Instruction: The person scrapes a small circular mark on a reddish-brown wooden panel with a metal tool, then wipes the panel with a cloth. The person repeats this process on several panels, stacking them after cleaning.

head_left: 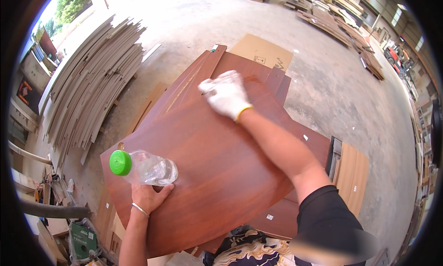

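A wide reddish-brown wood-grain panel (pixel 203 174) lies in front of me on top of other boards. My left hand (pixel 150 198), bare with a bracelet at the wrist, rests on the panel's near left part with the thumb spread out. A clear plastic bottle (pixel 150 168) with a green cap and clear liquid stands just beyond it and hides the other fingers. My right hand (pixel 226 94), in a white glove with a yellow cuff, presses on the panel's far part. Its fingers are bunched and slightly blurred; what they hold is hidden. The surface beside the glove looks darker and shiny.
More red-brown boards (pixel 210 65) lie beneath the panel, with a flat cardboard sheet (pixel 265 51) beyond. A tall stack of thin boards (pixel 94 81) stands to the left. Wood-coloured boards (pixel 351 174) lie at right, and board piles (pixel 330 24) line the far right.
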Available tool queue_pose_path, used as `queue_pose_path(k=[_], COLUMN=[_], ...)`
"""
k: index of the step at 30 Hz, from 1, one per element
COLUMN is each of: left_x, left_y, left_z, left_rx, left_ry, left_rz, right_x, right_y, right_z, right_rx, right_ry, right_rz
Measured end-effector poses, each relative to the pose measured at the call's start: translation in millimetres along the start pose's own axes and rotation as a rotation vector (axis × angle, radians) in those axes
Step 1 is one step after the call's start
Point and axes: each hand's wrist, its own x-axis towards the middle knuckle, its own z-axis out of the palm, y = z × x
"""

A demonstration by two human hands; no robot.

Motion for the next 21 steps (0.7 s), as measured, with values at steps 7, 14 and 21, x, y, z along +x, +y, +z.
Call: queue_pose_path(k=[7,14,21], left_x=[-3.8,3.8,0.9], left_y=[4.9,7.1,1.4], left_z=[-10.1,-9.4,-10.2], left_rx=[-0.096,-0.058,-0.119], left_ry=[-0.103,-0.067,-0.083], left_rz=[-0.136,-0.045,-0.067], right_x=[0.0,-13.6,-1.3], right_y=[14.9,-75.2,-75.5], right_z=[-12.7,-5.0,4.6], right_rx=[0.030,-0.056,0.201], right_ry=[-0.087,0.097,0.335], right_rz=[-0.159,-0.229,-0.498])
